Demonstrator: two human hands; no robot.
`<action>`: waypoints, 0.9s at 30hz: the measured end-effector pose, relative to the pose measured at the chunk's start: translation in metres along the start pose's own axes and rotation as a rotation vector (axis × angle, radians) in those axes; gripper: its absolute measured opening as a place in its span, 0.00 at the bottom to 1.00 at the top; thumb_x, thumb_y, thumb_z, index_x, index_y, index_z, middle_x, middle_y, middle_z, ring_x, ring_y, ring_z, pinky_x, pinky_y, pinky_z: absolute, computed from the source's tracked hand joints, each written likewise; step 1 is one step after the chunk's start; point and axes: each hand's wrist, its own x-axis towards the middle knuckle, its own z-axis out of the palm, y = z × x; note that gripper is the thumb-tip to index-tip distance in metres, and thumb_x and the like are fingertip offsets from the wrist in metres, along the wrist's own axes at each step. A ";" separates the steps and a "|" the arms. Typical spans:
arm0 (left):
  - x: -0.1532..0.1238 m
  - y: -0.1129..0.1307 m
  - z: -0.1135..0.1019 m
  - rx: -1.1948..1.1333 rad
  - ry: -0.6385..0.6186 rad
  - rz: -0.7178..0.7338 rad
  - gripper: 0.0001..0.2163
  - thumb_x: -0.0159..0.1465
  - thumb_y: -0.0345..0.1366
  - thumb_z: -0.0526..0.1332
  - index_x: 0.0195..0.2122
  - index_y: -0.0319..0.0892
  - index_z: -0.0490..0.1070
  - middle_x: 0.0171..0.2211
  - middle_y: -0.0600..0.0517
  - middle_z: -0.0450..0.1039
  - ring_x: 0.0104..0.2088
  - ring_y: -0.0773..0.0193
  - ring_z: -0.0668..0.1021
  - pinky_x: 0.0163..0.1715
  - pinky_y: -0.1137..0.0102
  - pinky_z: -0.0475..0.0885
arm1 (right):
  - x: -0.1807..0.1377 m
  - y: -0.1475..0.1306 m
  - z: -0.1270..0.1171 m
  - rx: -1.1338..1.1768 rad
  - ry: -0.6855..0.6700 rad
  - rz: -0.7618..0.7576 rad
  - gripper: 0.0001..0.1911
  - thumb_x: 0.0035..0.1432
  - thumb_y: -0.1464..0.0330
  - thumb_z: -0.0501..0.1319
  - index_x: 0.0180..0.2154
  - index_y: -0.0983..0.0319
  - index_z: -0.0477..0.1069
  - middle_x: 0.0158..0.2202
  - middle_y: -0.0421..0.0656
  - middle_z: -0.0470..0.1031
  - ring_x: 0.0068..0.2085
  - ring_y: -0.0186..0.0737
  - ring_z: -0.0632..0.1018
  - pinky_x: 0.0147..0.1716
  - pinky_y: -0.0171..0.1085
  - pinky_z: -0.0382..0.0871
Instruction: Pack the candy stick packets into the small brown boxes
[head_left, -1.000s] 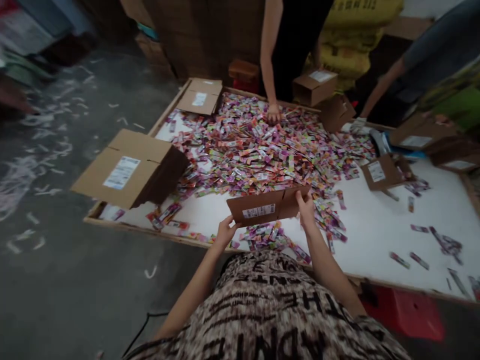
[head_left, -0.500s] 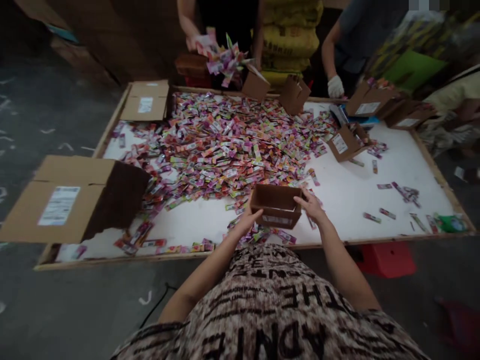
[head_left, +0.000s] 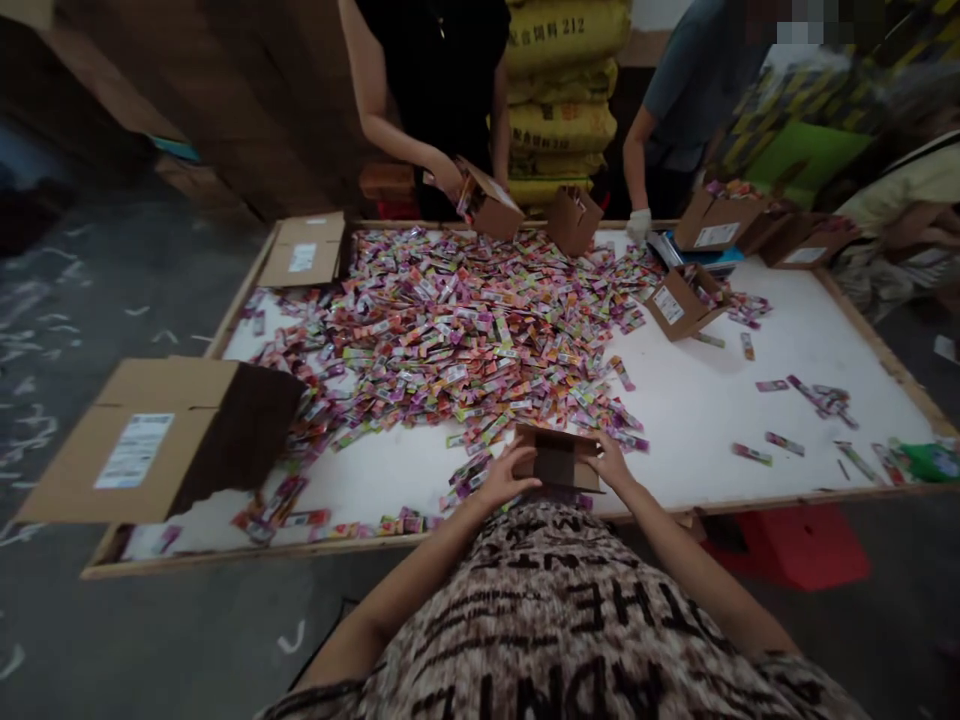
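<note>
A small brown cardboard box (head_left: pixel 559 458) is held between my two hands, close to my body at the table's near edge. Its open side faces me and the inside looks dark, with no packets to be made out in it. My left hand (head_left: pixel 510 476) grips the box's left side, thumb toward the front. On the opposite side, my right hand (head_left: pixel 611 464) has its fingers over the edge. Beyond the box spreads a big heap of small colourful packets (head_left: pixel 442 330), and a few lie partly hidden just under the box.
A large carton (head_left: pixel 157 440) lies at the left edge of the white table (head_left: pixel 720 400). Another carton (head_left: pixel 304 250) sits at the far left corner. Several filled boxes (head_left: pixel 686 300) stand at the right. Across the table, one person holds a box (head_left: pixel 491 205); a gloved hand (head_left: pixel 639 226) rests nearby.
The box in my hands has come closer to me and tipped so its opening faces me. The person opposite has lowered a handful of packets into a box.
</note>
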 end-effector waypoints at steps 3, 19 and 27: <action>0.001 0.010 0.010 -0.093 0.231 -0.064 0.37 0.48 0.48 0.77 0.58 0.47 0.68 0.53 0.42 0.70 0.55 0.46 0.74 0.59 0.53 0.68 | -0.003 -0.001 0.001 -0.138 0.037 -0.166 0.09 0.54 0.70 0.61 0.38 0.60 0.77 0.41 0.49 0.79 0.46 0.50 0.77 0.48 0.50 0.73; 0.023 0.032 0.011 0.433 -0.134 0.210 0.10 0.68 0.34 0.57 0.36 0.45 0.78 0.40 0.43 0.74 0.48 0.50 0.71 0.58 0.52 0.62 | -0.052 -0.052 0.029 -0.465 -0.274 -0.296 0.17 0.69 0.67 0.56 0.55 0.59 0.77 0.46 0.51 0.77 0.51 0.50 0.74 0.55 0.51 0.67; 0.039 0.039 0.014 0.518 -0.357 0.277 0.10 0.67 0.31 0.57 0.43 0.40 0.78 0.44 0.38 0.74 0.52 0.46 0.71 0.58 0.51 0.59 | -0.056 -0.053 0.047 -0.609 -0.308 -0.234 0.17 0.65 0.73 0.56 0.51 0.64 0.78 0.49 0.56 0.76 0.51 0.54 0.71 0.53 0.53 0.67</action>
